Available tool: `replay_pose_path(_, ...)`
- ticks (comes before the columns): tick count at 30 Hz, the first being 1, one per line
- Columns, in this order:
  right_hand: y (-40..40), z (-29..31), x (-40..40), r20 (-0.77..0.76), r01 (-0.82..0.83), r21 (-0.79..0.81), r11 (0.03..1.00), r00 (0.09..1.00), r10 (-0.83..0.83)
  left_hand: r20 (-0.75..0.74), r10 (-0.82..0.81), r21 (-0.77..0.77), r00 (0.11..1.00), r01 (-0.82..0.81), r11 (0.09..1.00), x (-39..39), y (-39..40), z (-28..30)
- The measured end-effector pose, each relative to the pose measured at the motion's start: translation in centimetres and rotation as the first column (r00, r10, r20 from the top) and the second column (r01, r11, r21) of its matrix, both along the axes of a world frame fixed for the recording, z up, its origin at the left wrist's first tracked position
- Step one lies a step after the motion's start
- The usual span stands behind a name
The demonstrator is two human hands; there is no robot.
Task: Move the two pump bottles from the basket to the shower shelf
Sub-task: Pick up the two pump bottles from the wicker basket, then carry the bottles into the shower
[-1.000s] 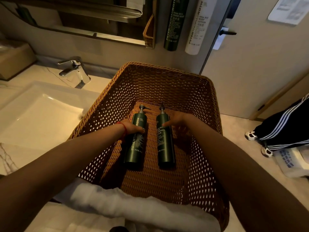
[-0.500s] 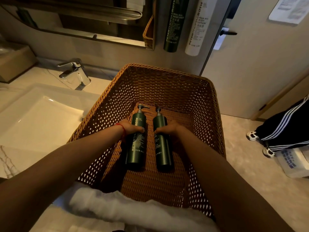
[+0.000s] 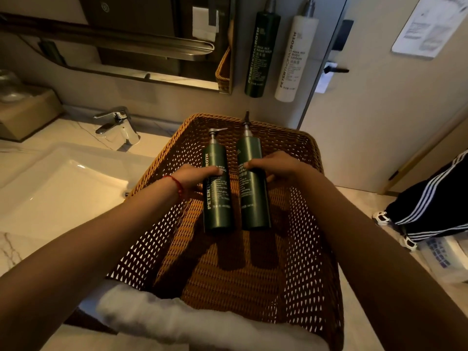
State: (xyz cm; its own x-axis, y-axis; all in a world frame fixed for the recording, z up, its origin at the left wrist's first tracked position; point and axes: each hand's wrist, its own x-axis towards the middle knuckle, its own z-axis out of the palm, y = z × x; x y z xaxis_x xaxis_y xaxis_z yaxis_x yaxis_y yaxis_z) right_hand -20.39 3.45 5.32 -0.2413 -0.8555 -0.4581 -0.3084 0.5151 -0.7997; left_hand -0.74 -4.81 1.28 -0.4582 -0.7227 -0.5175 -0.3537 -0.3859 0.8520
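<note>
Two dark green pump bottles are held above the floor of a brown wicker basket (image 3: 314, 249). My left hand (image 3: 192, 179) grips the left pump bottle (image 3: 217, 203) around its upper half. My right hand (image 3: 276, 165) grips the right pump bottle (image 3: 253, 196) the same way. Both bottles are lifted and tilted, pumps pointing away from me, with their shadows on the basket floor beneath. The right bottle's pump reaches past the basket's far rim. No shower shelf is in view.
A white sink (image 3: 55, 188) and chrome tap (image 3: 116, 125) lie to the left. A green bottle (image 3: 260, 54) and a white bottle (image 3: 295, 59) hang on the wall behind. A white towel (image 3: 192, 323) drapes the basket's near edge. A person's striped trouser legs (image 3: 430, 206) stand at right.
Both hands have closed around the bottles and raised them off the basket floor. The bottles now sit higher and closer together in the view.
</note>
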Motion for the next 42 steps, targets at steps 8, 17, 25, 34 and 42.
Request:
replay_pose_path(8,3.4,2.2,-0.7,0.103,-0.048,-0.148,0.988,0.993,0.064,-0.134,0.037,-0.003,0.990,-0.038,0.999,2.7,3.2,4.6)
replay_pose_path(17,6.0,4.3,2.4,0.256,-0.203,-0.234,0.951,0.930,0.262,-0.234,0.237,-0.049,0.943,-0.255,0.966,7.1,10.9,7.2)
replay_pose_path(25,9.3,5.7,5.7,0.282,-0.354,-0.368,0.860,0.839,0.466,-0.364,0.397,-0.075,0.843,-0.452,0.889,12.4,19.7,9.7)
replay_pose_path(34,15.3,6.0,14.4,0.302,-0.528,-0.416,0.740,0.687,0.660,-0.420,0.564,-0.058,0.711,-0.641,0.765,19.8,32.3,9.2)
replay_pose_path(42,23.8,3.0,27.1,0.329,-0.685,-0.388,0.616,0.522,0.787,-0.331,0.827,-0.005,0.454,-0.877,0.480,28.7,46.9,5.9)
